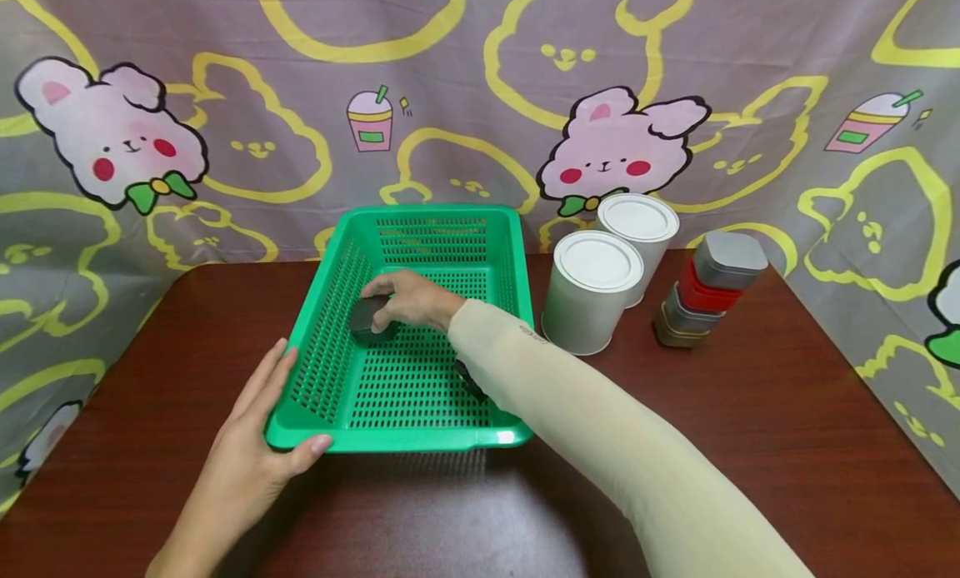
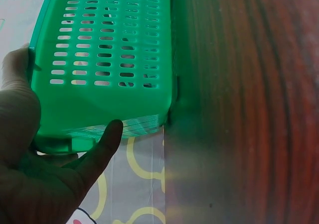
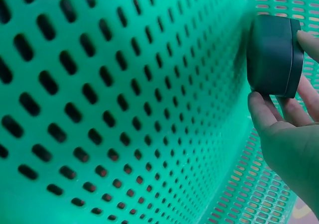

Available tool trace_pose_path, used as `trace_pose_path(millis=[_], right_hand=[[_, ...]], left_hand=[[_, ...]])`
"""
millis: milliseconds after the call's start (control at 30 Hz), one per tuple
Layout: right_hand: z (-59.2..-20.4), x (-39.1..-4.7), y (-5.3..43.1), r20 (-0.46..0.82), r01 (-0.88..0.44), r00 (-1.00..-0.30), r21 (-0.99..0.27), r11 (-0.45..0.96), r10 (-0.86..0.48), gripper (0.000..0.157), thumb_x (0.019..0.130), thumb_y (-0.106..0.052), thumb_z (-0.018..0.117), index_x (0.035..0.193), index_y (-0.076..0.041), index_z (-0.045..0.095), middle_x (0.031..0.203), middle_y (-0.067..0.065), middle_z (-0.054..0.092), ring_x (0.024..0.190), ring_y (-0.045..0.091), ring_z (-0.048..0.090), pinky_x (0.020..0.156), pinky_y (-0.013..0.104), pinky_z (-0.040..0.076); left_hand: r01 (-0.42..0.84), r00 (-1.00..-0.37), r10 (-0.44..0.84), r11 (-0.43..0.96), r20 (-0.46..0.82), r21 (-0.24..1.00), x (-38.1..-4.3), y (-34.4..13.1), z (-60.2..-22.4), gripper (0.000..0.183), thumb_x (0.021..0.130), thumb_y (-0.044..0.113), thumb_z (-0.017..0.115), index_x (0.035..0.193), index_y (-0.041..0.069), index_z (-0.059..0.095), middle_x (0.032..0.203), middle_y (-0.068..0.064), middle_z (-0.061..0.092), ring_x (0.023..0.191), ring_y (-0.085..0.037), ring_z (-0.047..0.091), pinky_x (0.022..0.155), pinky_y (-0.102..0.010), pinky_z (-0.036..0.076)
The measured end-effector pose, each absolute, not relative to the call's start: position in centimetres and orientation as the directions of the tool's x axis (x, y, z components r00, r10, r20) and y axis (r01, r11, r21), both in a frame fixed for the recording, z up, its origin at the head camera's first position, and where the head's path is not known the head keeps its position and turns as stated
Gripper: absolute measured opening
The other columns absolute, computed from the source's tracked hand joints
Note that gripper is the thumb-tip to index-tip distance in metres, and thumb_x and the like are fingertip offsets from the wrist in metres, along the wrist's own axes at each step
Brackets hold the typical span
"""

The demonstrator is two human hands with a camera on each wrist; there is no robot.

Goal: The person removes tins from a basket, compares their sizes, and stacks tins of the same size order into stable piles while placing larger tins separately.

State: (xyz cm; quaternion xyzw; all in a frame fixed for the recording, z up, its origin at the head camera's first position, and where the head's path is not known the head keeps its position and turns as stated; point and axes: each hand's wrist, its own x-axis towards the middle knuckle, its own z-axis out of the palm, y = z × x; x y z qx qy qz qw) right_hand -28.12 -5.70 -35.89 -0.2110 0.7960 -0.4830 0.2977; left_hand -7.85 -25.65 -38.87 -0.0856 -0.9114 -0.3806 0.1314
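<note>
A green plastic basket (image 1: 420,395) with slotted walls stands on the table, its long side running away from me. Inside it, near the left wall, my right hand (image 1: 416,299) grips a small dark box (image 3: 271,57) with rounded corners and a lid seam. Fingertips and thumb hold the box from its lid side, and its other end is right at the slotted wall in the right wrist view. My left hand (image 1: 243,449) holds the basket's near left corner, thumb on the front rim and fingers along the outer left wall.
Two white lidded cans (image 1: 592,291) stand just right of the basket. Farther right is a leaning-looking stack of small boxes (image 1: 705,291) in grey, red and brownish tones. A patterned cloth (image 1: 465,78) hangs behind the brown wooden table (image 1: 795,445).
</note>
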Motion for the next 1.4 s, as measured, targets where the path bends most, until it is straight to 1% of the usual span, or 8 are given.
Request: trace_pose_path(millis=[100,267,500,600,700,833,1000,1400], right_hand=[[-35.6,-28.1,-5.5,-0.240,-0.046,-0.731,-0.916,0.397,-0.639,0.057,0.094,0.000,0.070,0.149,-0.010,0.057,0.150,0.008,0.056,0.125,0.021,0.058,0.108,0.038,0.049],[-35.1,-28.1,-5.1,-0.186,-0.043,-0.745,-0.945,0.325,-0.641,0.054,0.096,-0.003,0.070,0.149,-0.011,0.058,0.152,0.005,0.056,0.135,0.022,0.054,0.115,0.043,0.044],[-34.5,-28.3,-4.9,-0.151,-0.033,-0.748,-0.964,0.264,-0.647,0.051,0.099,-0.006,0.067,0.149,-0.009,0.057,0.157,0.007,0.052,0.145,0.025,0.047,0.119,0.044,0.041],[-34.2,-28.3,-4.9,-0.149,-0.017,-0.747,-0.970,0.243,-0.648,0.052,0.099,-0.006,0.067,0.149,-0.008,0.056,0.156,0.006,0.053,0.142,0.023,0.050,0.116,0.040,0.044],[-33.9,-28.3,-4.9,-0.137,-0.004,-0.762,-0.976,0.216,-0.633,0.052,0.097,-0.006,0.069,0.148,-0.007,0.057,0.152,0.006,0.056,0.134,0.020,0.054,0.114,0.039,0.045],[-33.4,-28.3,-4.7,-0.118,-0.010,-0.780,-0.980,0.200,-0.615,0.052,0.095,-0.007,0.072,0.145,-0.007,0.059,0.142,0.006,0.060,0.121,0.019,0.057,0.116,0.045,0.044],[-32.4,-27.9,-4.0,-0.108,-0.033,-0.783,-0.976,0.215,-0.612,0.050,0.094,-0.008,0.072,0.143,-0.009,0.062,0.136,0.003,0.061,0.118,0.019,0.056,0.117,0.046,0.042],[-28.6,-26.8,-0.8,-0.024,-0.082,-0.787,-0.986,0.143,-0.616,0.046,0.090,-0.004,0.072,0.136,-0.011,0.065,0.130,0.005,0.065,0.116,0.021,0.059,0.114,0.046,0.044]], left_hand=[[0.255,-0.951,0.055,0.697,0.304,0.670,-7.8,-25.7,-38.9,0.107,0.080,0.016,0.091,0.167,0.024,0.029,0.174,-0.002,0.023,0.143,-0.008,0.033,0.096,0.003,0.022],[0.261,-0.950,0.060,0.693,0.308,0.672,-7.8,-25.7,-39.0,0.107,0.080,0.017,0.092,0.167,0.023,0.030,0.174,-0.005,0.023,0.143,-0.021,0.035,0.096,0.003,0.022],[0.272,-0.944,0.060,0.699,0.324,0.662,-7.9,-25.6,-38.8,0.107,0.079,0.017,0.092,0.166,0.023,0.031,0.174,-0.002,0.024,0.143,-0.004,0.032,0.097,0.003,0.022],[0.272,-0.944,0.061,0.699,0.324,0.661,-7.9,-25.7,-38.8,0.107,0.079,0.017,0.092,0.167,0.024,0.031,0.174,-0.001,0.024,0.143,-0.001,0.031,0.097,0.003,0.022],[0.265,-0.946,0.058,0.701,0.318,0.662,-7.9,-25.7,-38.9,0.108,0.079,0.017,0.092,0.167,0.024,0.030,0.174,-0.001,0.023,0.144,-0.006,0.032,0.096,0.003,0.023],[0.254,-0.950,0.051,0.702,0.309,0.665,-7.9,-25.7,-38.9,0.108,0.079,0.019,0.093,0.167,0.025,0.030,0.174,0.000,0.023,0.142,-0.011,0.034,0.095,0.003,0.023],[0.278,-0.942,0.060,0.695,0.332,0.663,-7.9,-25.6,-39.0,0.109,0.077,0.017,0.093,0.166,0.023,0.032,0.174,-0.001,0.025,0.143,-0.002,0.031,0.097,0.003,0.023],[0.285,-0.935,0.053,0.699,0.350,0.656,-8.0,-25.7,-39.1,0.110,0.072,0.017,0.096,0.165,0.020,0.036,0.173,-0.005,0.028,0.142,0.005,0.029,0.099,0.003,0.021]])
